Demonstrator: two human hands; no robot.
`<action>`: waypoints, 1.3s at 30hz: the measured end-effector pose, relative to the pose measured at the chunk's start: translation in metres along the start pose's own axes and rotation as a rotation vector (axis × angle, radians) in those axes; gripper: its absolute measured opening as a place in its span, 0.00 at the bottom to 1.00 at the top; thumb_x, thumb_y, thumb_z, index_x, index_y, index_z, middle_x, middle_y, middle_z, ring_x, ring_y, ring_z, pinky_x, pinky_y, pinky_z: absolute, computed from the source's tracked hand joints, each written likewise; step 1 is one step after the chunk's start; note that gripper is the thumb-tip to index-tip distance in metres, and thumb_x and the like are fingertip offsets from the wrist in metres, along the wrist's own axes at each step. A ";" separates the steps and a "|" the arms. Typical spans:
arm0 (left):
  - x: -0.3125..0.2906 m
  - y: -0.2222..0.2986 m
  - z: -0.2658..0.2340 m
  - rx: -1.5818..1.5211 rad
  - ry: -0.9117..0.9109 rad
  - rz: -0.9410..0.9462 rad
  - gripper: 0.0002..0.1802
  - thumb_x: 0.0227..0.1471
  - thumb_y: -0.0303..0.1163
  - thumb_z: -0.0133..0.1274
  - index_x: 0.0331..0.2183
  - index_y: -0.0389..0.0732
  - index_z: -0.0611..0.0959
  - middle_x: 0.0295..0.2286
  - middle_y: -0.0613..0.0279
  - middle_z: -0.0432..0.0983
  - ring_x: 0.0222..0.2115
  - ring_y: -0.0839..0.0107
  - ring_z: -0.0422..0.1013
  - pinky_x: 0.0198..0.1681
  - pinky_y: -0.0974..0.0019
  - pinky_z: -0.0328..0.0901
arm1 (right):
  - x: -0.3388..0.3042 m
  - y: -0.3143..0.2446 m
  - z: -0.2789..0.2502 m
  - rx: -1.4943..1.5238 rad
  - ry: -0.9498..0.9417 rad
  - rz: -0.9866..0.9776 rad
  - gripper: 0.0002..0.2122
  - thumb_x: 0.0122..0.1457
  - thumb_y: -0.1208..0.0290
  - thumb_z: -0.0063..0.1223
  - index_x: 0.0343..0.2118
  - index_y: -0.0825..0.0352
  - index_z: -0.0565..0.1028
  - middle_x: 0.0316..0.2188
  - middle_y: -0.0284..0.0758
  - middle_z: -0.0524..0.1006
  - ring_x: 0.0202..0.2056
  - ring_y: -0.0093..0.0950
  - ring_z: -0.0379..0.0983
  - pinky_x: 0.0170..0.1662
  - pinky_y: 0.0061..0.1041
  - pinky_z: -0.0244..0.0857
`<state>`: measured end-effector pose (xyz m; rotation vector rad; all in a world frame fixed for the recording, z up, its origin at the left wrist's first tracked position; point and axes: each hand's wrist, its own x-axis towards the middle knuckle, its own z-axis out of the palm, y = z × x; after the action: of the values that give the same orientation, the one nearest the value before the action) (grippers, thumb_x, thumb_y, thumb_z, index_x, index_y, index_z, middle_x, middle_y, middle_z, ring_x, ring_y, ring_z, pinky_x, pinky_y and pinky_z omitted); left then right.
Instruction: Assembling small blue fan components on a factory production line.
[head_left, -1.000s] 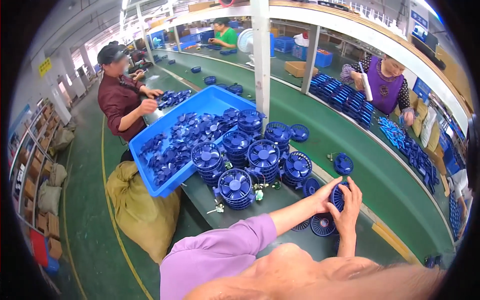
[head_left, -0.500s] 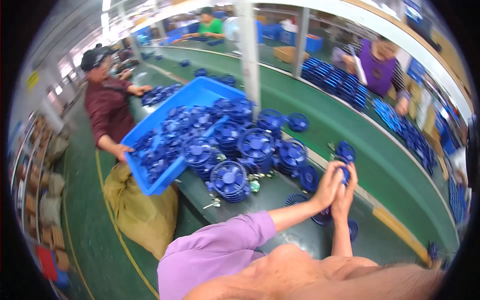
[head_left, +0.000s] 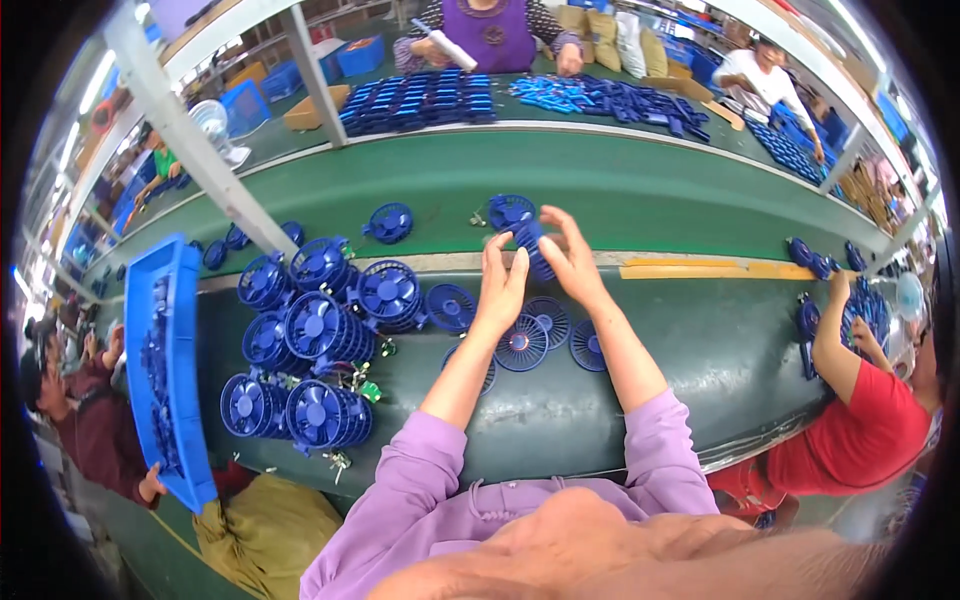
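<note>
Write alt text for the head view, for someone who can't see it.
Left hand and right hand hold a blue grille between them at the far edge of a green bench. Stacked blue fans stand to the left, beside a blue tray; loose grilles lie on the bench.

- Left forearm (head_left: 462, 378), bare, slants up and to the right, reaching well out in front!
- Left hand (head_left: 503, 286) at the end of it, fingers bent and leading away from the body, thumb standing apart from them.
- Right forearm (head_left: 630, 352), bare too, leans up and to the left.
- Right hand (head_left: 575, 264): fingers arched, thumb angled inward.
- And there they are, both hands close together, palms facing, in a two-handed grip!
</note>
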<state>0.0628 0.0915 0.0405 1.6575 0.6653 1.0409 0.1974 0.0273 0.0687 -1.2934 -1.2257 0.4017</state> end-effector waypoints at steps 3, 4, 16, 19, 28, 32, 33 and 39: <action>0.021 -0.003 0.011 -0.032 -0.096 -0.040 0.24 0.56 0.38 0.50 0.52 0.38 0.67 0.47 0.48 0.66 0.46 0.60 0.68 0.49 0.59 0.63 | 0.014 0.039 -0.050 -0.245 0.363 0.053 0.28 0.56 0.61 0.56 0.57 0.66 0.63 0.51 0.47 0.67 0.51 0.37 0.67 0.53 0.34 0.62; 0.031 -0.001 0.016 0.084 -0.080 0.044 0.24 0.56 0.38 0.50 0.51 0.36 0.68 0.46 0.47 0.68 0.45 0.59 0.69 0.49 0.59 0.64 | 0.013 0.046 -0.065 -0.452 0.460 -0.075 0.31 0.54 0.59 0.59 0.58 0.66 0.61 0.54 0.52 0.62 0.56 0.46 0.61 0.57 0.40 0.56; 0.121 -0.042 0.031 1.021 -0.020 0.106 0.27 0.47 0.36 0.59 0.47 0.34 0.72 0.45 0.44 0.66 0.48 0.47 0.63 0.51 0.51 0.63 | -0.053 -0.038 0.007 -0.572 -0.659 -0.149 0.33 0.41 0.53 0.64 0.51 0.63 0.70 0.50 0.43 0.70 0.53 0.45 0.63 0.53 0.43 0.61; 0.127 -0.055 0.017 0.956 -0.063 0.084 0.18 0.48 0.36 0.58 0.40 0.38 0.78 0.43 0.46 0.70 0.44 0.49 0.69 0.46 0.52 0.66 | -0.071 -0.036 0.032 -0.829 -0.768 -0.219 0.38 0.33 0.53 0.70 0.52 0.58 0.70 0.50 0.41 0.68 0.53 0.42 0.61 0.49 0.41 0.59; 0.109 -0.046 0.004 0.818 -0.007 0.136 0.09 0.55 0.34 0.49 0.36 0.39 0.74 0.30 0.47 0.78 0.34 0.48 0.75 0.39 0.50 0.68 | -0.052 -0.034 0.006 -0.408 -0.662 -0.170 0.31 0.42 0.64 0.64 0.53 0.64 0.69 0.49 0.44 0.70 0.49 0.44 0.66 0.54 0.37 0.60; 0.091 -0.044 -0.009 0.271 0.178 0.243 0.14 0.58 0.36 0.49 0.40 0.34 0.76 0.30 0.55 0.78 0.32 0.64 0.75 0.35 0.61 0.68 | -0.030 -0.045 -0.016 0.066 -0.354 -0.058 0.22 0.58 0.67 0.51 0.56 0.64 0.66 0.49 0.36 0.72 0.46 0.25 0.70 0.50 0.27 0.65; 0.081 -0.041 -0.012 -0.036 0.119 -0.091 0.15 0.59 0.38 0.49 0.41 0.35 0.77 0.33 0.62 0.78 0.33 0.71 0.74 0.35 0.68 0.67 | -0.029 -0.043 -0.019 0.347 -0.323 0.265 0.20 0.63 0.65 0.46 0.56 0.65 0.66 0.49 0.34 0.72 0.48 0.25 0.70 0.49 0.30 0.68; 0.034 -0.011 -0.021 -0.703 0.196 -0.245 0.14 0.59 0.37 0.49 0.44 0.39 0.73 0.39 0.63 0.74 0.39 0.71 0.73 0.37 0.67 0.71 | -0.028 -0.047 -0.018 0.760 -0.103 0.388 0.20 0.66 0.61 0.40 0.55 0.68 0.66 0.48 0.37 0.72 0.49 0.28 0.70 0.47 0.35 0.72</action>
<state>0.0613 0.1322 0.0431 0.8545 0.5252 1.0996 0.1846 -0.0190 0.1002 -0.8360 -0.7653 1.1057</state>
